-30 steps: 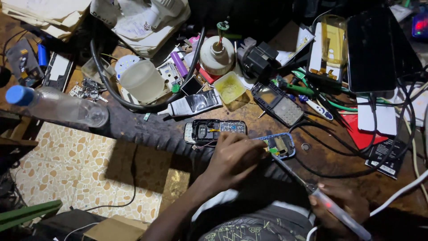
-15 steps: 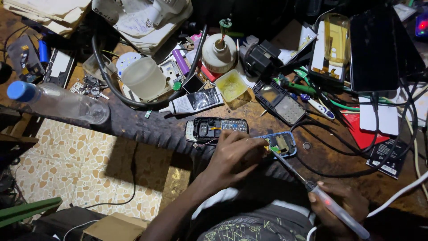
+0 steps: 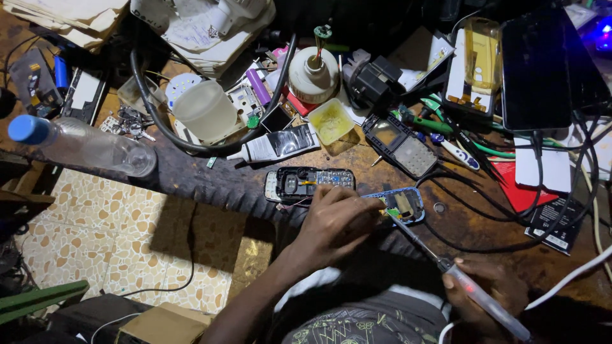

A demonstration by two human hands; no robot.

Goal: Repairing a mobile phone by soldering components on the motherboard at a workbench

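My left hand rests on the near edge of a cluttered wooden bench, fingers pinching a small blue-edged phone circuit board. My right hand grips a soldering iron by its clear handle, and the thin tip reaches up-left to the board beside my left fingertips. Just behind my left hand lies an opened phone body with its keypad and inner parts showing. A second opened phone housing lies farther back to the right.
A clear plastic bottle with a blue cap lies at the left edge. A translucent cup, a glue tube, a yellow flux tin, a white round bottle, black cables and dark phones crowd the bench. Tiled floor lies below left.
The view has shifted slightly. My left hand stays on the board and the soldering iron tip stays at it; little else differs.
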